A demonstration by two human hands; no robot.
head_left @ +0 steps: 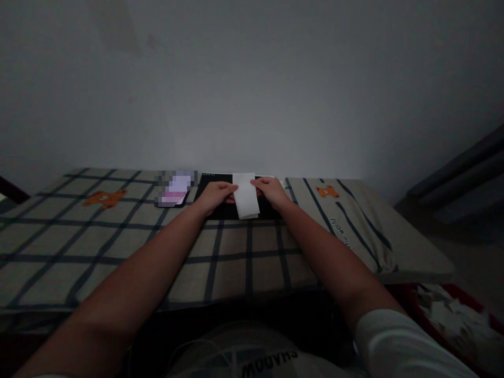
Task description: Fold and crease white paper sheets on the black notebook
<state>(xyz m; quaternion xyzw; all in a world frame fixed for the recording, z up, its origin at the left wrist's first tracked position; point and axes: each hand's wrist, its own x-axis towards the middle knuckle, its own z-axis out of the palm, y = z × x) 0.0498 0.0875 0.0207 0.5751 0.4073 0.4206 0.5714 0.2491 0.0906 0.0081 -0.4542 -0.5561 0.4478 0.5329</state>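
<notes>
A folded sheet of white paper (247, 198) is held between my two hands, above a flat black pad or folder (220, 211). My left hand (216, 197) pinches its left edge between thumb and fingers. On the opposite edge, my right hand (271, 190) pinches it the same way. The paper is longer than it is wide, and its lower end shows two layers slightly apart. Part of the black item is hidden under my hands and the paper.
A checked cloth with bear prints covers the table (129, 231), which stands against a grey wall (252, 94). Left of the black item lies a blurred-out phone-like object (176, 189). At the lower right, a red bin (476, 296) holds crumpled white paper.
</notes>
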